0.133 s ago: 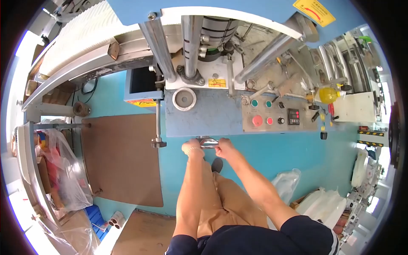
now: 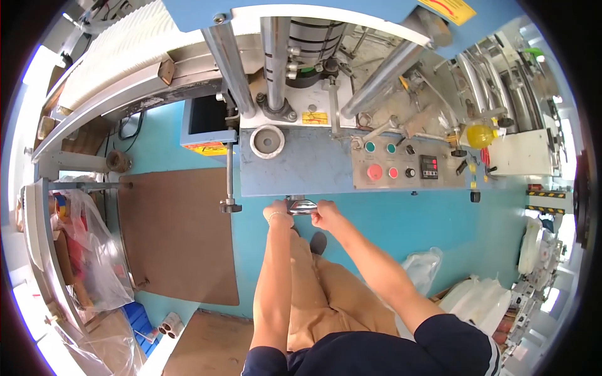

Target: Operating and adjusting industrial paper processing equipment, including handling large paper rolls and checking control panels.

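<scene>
At the front face of the blue machine [image 2: 301, 172], a shiny chrome handwheel [image 2: 303, 207] juts out toward me, seen almost edge-on from above. My left hand [image 2: 277, 212] is wrapped round its left side. On the right side, my right hand [image 2: 325, 215] grips the rim with bent fingers. Both forearms reach forward over my tan trousers. A beaded bracelet [image 2: 280, 217] circles my left wrist. How the wheel joins the machine is mostly hidden under the front edge.
A control panel [image 2: 411, 168] with coloured buttons lies to the right on the machine top, and a metal ring [image 2: 267, 142] to the left. Steel columns [image 2: 274, 69] rise behind. A brown mat [image 2: 179, 235] covers the floor at left. Yellow liquid fills a bottle [image 2: 481, 136].
The whole view has shifted slightly, so the machine appears a little further left and up. Both hands stay on the handwheel.
</scene>
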The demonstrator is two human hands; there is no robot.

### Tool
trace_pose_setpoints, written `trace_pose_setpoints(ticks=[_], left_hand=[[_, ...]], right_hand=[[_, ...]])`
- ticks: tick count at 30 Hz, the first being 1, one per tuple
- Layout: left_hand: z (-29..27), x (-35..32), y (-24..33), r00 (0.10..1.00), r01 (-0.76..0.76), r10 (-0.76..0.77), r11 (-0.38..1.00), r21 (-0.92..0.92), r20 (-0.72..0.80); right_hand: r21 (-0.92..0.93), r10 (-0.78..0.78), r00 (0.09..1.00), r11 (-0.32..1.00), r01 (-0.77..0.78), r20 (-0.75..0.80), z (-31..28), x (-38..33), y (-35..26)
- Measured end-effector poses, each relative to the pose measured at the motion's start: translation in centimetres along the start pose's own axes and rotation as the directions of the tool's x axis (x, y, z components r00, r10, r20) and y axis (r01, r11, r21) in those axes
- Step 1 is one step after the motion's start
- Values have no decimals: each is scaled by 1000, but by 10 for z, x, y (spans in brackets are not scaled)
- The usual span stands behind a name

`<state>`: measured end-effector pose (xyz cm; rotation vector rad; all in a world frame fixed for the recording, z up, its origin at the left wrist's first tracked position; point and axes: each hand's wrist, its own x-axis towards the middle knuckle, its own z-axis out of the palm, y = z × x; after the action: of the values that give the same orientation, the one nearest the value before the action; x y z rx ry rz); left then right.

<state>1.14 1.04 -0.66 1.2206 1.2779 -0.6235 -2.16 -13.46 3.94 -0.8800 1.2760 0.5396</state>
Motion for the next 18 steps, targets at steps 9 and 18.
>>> trace_pose_setpoints(ticks=[9, 18], left_hand=[[0, -21, 8, 998, -56, 67, 915, 399, -13], [-64, 129, -71, 668, -682, 638, 320, 658, 382]], right_hand=[[-205, 185, 982, 960, -188, -37, -16, 66, -4], [-691, 247, 969, 704, -163, 23, -8, 69, -10]])
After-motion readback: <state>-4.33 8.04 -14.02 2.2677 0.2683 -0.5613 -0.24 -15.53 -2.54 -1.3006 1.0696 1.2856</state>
